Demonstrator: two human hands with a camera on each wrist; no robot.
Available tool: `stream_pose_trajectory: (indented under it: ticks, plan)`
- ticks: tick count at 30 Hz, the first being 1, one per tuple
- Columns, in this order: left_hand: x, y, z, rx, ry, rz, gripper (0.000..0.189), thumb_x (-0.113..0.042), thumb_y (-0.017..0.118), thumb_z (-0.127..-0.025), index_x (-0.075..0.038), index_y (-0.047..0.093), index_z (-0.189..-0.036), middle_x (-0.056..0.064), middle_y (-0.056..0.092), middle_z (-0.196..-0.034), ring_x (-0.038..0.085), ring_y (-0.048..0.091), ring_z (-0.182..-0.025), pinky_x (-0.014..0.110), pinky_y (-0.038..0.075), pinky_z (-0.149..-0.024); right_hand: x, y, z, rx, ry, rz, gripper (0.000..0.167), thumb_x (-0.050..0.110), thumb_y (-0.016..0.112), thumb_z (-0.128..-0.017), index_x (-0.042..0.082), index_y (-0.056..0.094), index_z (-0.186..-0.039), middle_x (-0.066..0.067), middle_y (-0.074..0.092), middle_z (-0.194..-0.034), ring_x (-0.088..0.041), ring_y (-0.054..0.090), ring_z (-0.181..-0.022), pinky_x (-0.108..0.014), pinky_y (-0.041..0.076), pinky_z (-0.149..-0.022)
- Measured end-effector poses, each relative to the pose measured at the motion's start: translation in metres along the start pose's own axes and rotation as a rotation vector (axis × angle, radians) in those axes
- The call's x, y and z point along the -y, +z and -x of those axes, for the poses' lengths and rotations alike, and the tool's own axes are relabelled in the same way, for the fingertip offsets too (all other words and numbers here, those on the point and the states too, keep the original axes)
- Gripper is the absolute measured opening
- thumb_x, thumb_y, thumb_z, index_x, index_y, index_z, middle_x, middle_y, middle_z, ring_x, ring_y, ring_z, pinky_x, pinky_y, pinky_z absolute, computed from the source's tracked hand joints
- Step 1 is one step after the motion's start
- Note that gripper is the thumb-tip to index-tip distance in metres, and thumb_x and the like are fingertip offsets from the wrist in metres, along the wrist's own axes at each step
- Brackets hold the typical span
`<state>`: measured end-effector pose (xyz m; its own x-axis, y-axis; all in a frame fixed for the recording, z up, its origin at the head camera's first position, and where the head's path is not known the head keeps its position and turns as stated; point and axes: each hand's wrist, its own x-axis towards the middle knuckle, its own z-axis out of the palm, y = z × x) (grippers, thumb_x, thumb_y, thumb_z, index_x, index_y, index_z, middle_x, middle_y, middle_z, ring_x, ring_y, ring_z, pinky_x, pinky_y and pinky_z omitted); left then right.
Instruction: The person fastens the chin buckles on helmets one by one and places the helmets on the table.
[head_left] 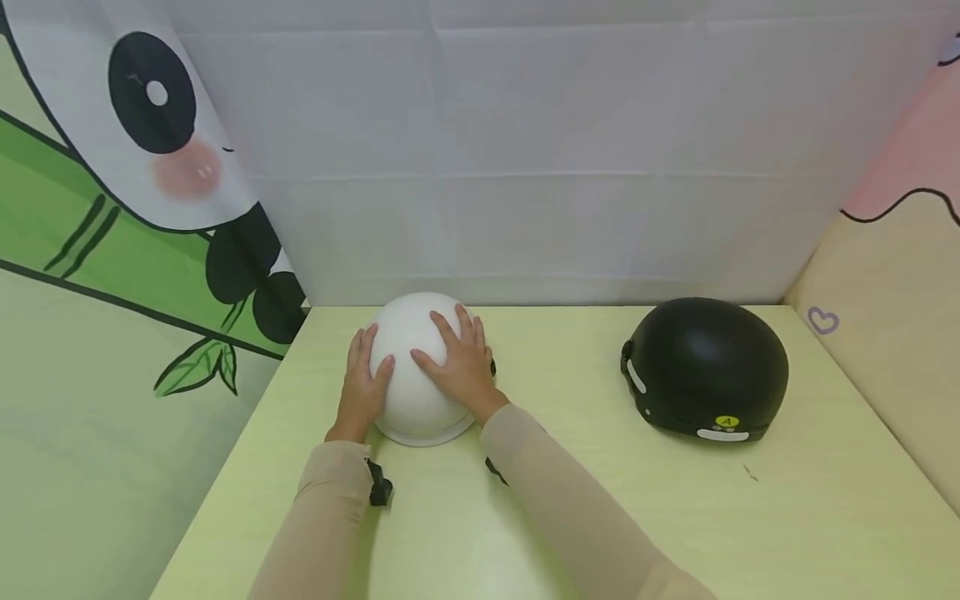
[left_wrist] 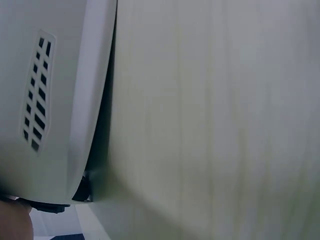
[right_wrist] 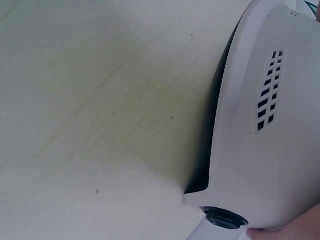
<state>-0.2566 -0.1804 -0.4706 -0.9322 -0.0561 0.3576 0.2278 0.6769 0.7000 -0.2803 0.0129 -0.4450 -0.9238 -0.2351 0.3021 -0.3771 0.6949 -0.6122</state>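
Note:
A smooth white helmet (head_left: 422, 400) rests dome-up on the table at the middle left in the head view. My left hand (head_left: 363, 396) lies against its left side, fingers extended along the shell and thumb on the front. Spread across its upper right is my right hand (head_left: 465, 367), with fingers fairly straight. Both wrist views show slotted vents on the helmet's sides, such as the left vent (left_wrist: 37, 95) and the right vent (right_wrist: 270, 92). A round black fitting (right_wrist: 225, 218) sits near one end of the rim in the right wrist view.
A matte black helmet (head_left: 708, 367) with a yellow round sticker stands on the right of the pale wooden table (head_left: 555, 467). A white creased sheet (head_left: 540, 150) rises behind the table's far edge. Printed cloth walls flank both sides.

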Motion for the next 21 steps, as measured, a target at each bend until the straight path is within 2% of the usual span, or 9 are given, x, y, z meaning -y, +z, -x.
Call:
stream_pose_trajectory:
  ticks: [8,16,21]
  plan:
    - [0.004,-0.013,-0.002,0.035,-0.039,-0.018,0.063,-0.044,0.043,-0.102,-0.021,0.020,-0.157,0.017,0.008,-0.159,0.052,0.021,-0.137,0.073,0.024,-0.096,0.009,0.002,-0.006,0.069,0.014,0.015,0.073,0.064,0.048,-0.092,0.032,0.028,-0.154,-0.007,0.006,-0.161,-0.040,0.008,-0.144,-0.065,0.027,-0.102]
    - [0.012,-0.017,-0.009,0.048,-0.032,-0.019,0.063,-0.046,0.042,-0.102,-0.024,0.019,-0.157,0.015,0.009,-0.160,0.052,0.022,-0.137,0.072,0.025,-0.096,0.013,0.002,-0.011,0.126,0.030,0.018,0.074,0.065,0.045,-0.094,0.034,0.021,-0.156,-0.006,-0.001,-0.162,-0.038,0.000,-0.145,-0.065,0.023,-0.104]
    - [0.015,-0.024,-0.007,0.038,-0.032,-0.007,0.063,-0.042,0.044,-0.102,-0.021,0.021,-0.157,0.017,0.009,-0.160,0.051,0.020,-0.137,0.072,0.023,-0.098,0.019,0.004,-0.012,0.171,0.031,0.019,0.075,0.065,0.045,-0.094,0.034,0.019,-0.156,-0.005,-0.004,-0.162,-0.037,-0.002,-0.145,-0.065,0.022,-0.105]
